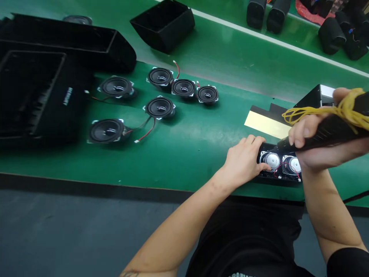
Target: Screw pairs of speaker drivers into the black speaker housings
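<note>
My left hand (244, 161) is curled over the left end of a small black speaker housing (279, 164) at the near edge of the green bench, fingers wrapped on its top rim. Two silver-backed drivers with red wires sit inside that housing. My right hand (314, 142) grips a long black power tool (331, 130) wound with yellow cord (343, 111), its tip pointing down at the housing's top edge between the drivers.
Several loose black speaker drivers (160, 107) with red and black leads lie mid-bench. Large black enclosures (43, 96) fill the left. An open black box (164, 25) stands at the back. A black and cream panel (266, 124) lies behind the housing. More black casings (337, 34) sit far right.
</note>
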`<control>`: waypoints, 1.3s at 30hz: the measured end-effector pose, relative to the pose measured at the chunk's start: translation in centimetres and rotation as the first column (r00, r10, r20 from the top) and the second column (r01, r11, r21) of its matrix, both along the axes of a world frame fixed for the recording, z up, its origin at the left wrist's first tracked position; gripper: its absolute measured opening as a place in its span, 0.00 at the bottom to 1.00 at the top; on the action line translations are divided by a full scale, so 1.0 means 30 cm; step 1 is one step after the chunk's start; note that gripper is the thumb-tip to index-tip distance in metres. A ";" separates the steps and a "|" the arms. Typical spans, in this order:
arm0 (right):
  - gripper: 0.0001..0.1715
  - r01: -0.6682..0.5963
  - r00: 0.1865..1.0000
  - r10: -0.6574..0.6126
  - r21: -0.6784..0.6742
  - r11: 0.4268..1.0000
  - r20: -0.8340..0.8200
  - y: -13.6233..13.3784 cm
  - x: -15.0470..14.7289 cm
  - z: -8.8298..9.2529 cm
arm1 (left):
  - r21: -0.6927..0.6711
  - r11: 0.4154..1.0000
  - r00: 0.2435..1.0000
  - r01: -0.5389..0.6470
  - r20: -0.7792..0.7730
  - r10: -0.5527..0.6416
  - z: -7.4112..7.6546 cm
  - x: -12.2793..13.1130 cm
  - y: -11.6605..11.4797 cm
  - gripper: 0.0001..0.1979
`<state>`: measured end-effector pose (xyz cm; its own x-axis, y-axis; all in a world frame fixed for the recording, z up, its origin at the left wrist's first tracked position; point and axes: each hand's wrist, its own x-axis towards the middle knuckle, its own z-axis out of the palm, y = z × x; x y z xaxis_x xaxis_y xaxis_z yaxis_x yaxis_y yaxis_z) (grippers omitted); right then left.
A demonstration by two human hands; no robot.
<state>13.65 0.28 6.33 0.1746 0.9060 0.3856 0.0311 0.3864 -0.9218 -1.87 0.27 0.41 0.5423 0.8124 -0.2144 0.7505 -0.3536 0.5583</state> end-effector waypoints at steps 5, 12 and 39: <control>0.42 -0.068 0.983 0.083 0.095 0.993 -0.164 0.048 0.008 -0.087 | -0.011 1.000 1.000 0.005 0.013 -0.004 -0.001 0.003 0.002 0.33; 0.43 -0.056 0.993 0.066 0.104 0.993 -0.098 0.059 -0.009 -0.127 | -0.027 1.000 1.000 0.002 0.024 -0.002 0.006 0.000 -0.002 0.33; 0.44 -0.187 0.971 0.183 -0.012 0.982 -0.152 0.034 -0.058 -0.205 | -0.025 0.999 0.996 0.044 -0.083 -0.046 0.014 0.017 0.019 0.30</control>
